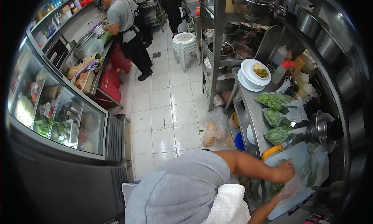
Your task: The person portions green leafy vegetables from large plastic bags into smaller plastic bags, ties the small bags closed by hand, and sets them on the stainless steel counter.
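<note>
My left hand (285, 172) is curled over a clear plastic bag (297, 184) above a pale cutting board (300, 154). Lower down, my right hand (278, 197) is at the same bag, its fingers hidden by the film and the angle. Loose leafy greens (276, 187) lie between my hands on the board. Another bag of greens (314, 167) rests against the board's far side. An orange-handled tool (272, 151) lies at the board's upper left edge, its kind unclear.
Several bagged greens (276, 101) line the steel counter (254, 119), with stacked white plates (248, 82) beyond. Metal bowls (319, 126) stand at the right. A filled plastic bag (214, 132) and white stools (185, 47) are on the floor. A co-worker (123, 25) stands at another counter.
</note>
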`<state>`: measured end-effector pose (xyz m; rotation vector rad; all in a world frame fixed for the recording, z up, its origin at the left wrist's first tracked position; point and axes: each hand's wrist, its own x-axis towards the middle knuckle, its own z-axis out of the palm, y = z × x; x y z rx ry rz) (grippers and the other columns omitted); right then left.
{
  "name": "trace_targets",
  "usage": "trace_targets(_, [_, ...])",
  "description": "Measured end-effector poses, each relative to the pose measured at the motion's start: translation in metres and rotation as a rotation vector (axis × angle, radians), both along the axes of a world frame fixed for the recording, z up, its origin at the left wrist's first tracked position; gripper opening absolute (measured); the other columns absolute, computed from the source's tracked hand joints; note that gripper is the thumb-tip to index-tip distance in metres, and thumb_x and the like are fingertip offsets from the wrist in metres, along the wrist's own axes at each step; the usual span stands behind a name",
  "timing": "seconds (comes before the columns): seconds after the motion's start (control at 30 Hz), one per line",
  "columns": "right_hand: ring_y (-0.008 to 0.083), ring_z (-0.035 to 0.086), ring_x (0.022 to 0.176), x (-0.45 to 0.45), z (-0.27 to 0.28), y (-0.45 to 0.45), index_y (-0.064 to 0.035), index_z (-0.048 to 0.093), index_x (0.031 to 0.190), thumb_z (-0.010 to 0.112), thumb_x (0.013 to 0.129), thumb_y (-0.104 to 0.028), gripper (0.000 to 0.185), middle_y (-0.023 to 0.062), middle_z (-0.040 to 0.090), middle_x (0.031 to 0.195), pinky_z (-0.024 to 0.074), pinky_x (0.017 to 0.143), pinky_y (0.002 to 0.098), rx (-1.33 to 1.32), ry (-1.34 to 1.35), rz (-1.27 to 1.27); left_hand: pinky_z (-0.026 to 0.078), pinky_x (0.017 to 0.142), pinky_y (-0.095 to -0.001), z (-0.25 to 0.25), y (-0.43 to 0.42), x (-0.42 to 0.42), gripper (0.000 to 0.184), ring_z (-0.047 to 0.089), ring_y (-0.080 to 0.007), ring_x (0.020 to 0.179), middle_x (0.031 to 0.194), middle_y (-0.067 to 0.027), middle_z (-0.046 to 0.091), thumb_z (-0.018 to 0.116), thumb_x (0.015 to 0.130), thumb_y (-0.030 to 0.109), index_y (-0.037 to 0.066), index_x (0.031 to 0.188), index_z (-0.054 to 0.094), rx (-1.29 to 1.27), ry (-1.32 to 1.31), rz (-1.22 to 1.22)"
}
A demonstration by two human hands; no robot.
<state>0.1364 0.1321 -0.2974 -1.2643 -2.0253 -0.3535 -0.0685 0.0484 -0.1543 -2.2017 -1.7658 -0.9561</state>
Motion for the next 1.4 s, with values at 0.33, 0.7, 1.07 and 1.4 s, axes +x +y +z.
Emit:
trace_targets(0.33, [0.0346,0.045,0.115,-0.071,0.077,-0.087,0.0006,0.052,0.117,0.046,0.087,-0.012,0.033,0.0177,0.052,0.123,0.031,0.101,0.0448,-0.38,0.285,0.088,0.044,0.076,-0.0424,-0.048,-0.003,0.013,0.02,0.053,-0.0365,0.081,0.083,-0.0207,0.055,0.053,0.069,0.012,-0.003,0.083,0.056,0.102,-0.412,-0.151])
trace_targets(0.7, [0.028,0.056,0.097,-0.085,0.087,-0.08,-0.0018,0.048,0.116,0.052,0.085,-0.015,0.035,0.0145,0.058,0.108,0.0431,0.083,0.0338,-0.736,0.69,-0.097,0.041,0.08,-0.038,-0.046,0.005,-0.003,0.014,0.057,-0.028,0.081,0.084,-0.0102,0.061,0.054,0.081,0.019,0.007,0.086,0.06,-0.016,-0.469,-0.271])
trace_targets(1.07, [0.0344,0.048,0.101,-0.088,0.134,-0.123,0.002,0.049,0.114,0.062,0.068,-0.008,0.049,0.0169,0.051,0.108,0.0407,0.083,0.0396,-0.517,0.323,-0.061,0.047,0.068,-0.0395,-0.042,0.015,-0.006,0.025,0.059,-0.0321,0.079,0.089,-0.0116,0.061,0.056,0.078,0.019,0.008,0.1,0.057,-0.295,-0.234,-0.073])
trace_targets(1.4, [0.0324,0.056,0.085,-0.1,0.088,-0.088,-0.0041,0.061,0.087,0.057,0.075,-0.013,0.016,0.0131,0.06,0.09,0.0438,0.072,0.0444,-0.19,0.174,-0.277,0.04,0.09,-0.0426,-0.005,-0.003,-0.027,0.031,0.047,-0.0342,0.111,0.112,-0.0157,0.055,0.058,0.079,0.016,0.003,0.107,0.055,-0.118,-0.646,-0.323])
